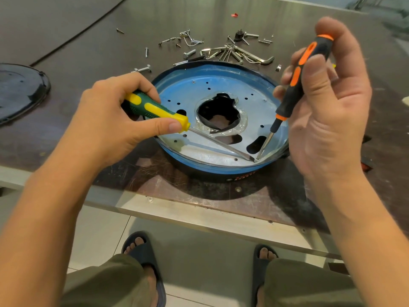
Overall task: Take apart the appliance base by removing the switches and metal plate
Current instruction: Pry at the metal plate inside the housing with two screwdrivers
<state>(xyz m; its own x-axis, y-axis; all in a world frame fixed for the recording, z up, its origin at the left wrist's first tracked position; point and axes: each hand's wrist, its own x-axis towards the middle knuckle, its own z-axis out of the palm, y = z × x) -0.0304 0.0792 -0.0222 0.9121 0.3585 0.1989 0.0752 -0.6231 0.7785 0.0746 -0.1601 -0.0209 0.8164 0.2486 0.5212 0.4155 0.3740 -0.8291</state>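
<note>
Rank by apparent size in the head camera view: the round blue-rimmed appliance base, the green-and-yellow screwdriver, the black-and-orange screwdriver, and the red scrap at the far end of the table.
1. Round blue-rimmed appliance base.
2-3. Green-and-yellow screwdriver and black-and-orange screwdriver: similar, unranked.
4. Red scrap, though it lies farthest away.

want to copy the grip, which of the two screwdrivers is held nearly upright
The black-and-orange screwdriver in the right hand stands steeply; the green-and-yellow screwdriver in the left hand lies low across the plate.
</note>
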